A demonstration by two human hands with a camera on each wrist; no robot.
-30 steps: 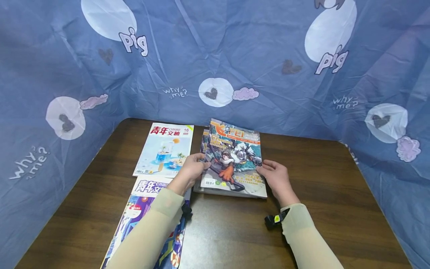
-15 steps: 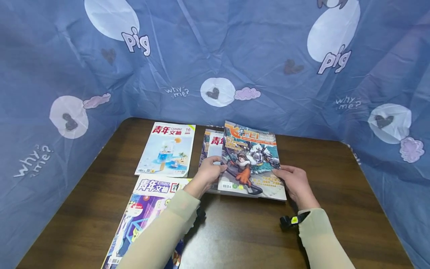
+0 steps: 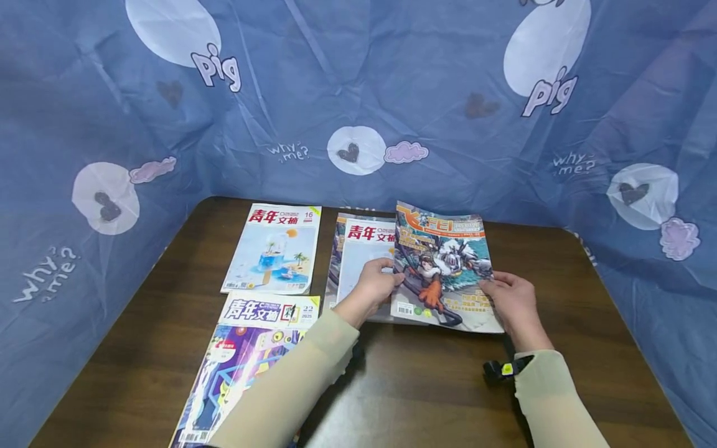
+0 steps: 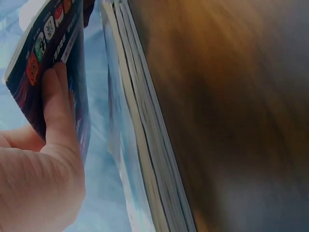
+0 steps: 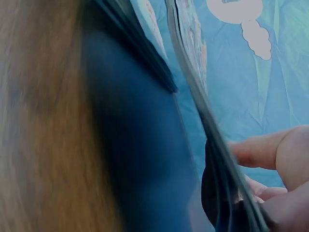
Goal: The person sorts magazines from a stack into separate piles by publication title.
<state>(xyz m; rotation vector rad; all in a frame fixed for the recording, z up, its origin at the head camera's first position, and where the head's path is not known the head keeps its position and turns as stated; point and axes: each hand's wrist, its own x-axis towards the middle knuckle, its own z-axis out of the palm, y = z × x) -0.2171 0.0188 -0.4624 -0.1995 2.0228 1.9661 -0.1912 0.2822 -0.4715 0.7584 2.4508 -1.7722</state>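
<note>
A magazine with an orange FEI title and a cartoon cover (image 3: 442, 267) is held between both hands, raised over the table. My left hand (image 3: 376, 285) pinches its left edge; in the left wrist view the fingers (image 4: 60, 111) lie against its dark back cover. On its right edge, my right hand (image 3: 514, 305) pinches with the thumb on the cover, and the right wrist view shows its pages (image 5: 227, 169) edge-on. Just left of it lies a stack topped by a white magazine with red lettering (image 3: 358, 249), partly covered by the left hand and the held magazine.
At the back left lies another white magazine (image 3: 272, 249) with a popsicle picture. In front of it is a purple magazine (image 3: 241, 354), partly under the left sleeve. The brown wooden table (image 3: 566, 323) is backed by a blue printed cloth (image 3: 448, 81).
Both hands have moved right with the FEI magazine, lifting it off the stack. The white magazine with red lettering beneath it has come into view.
</note>
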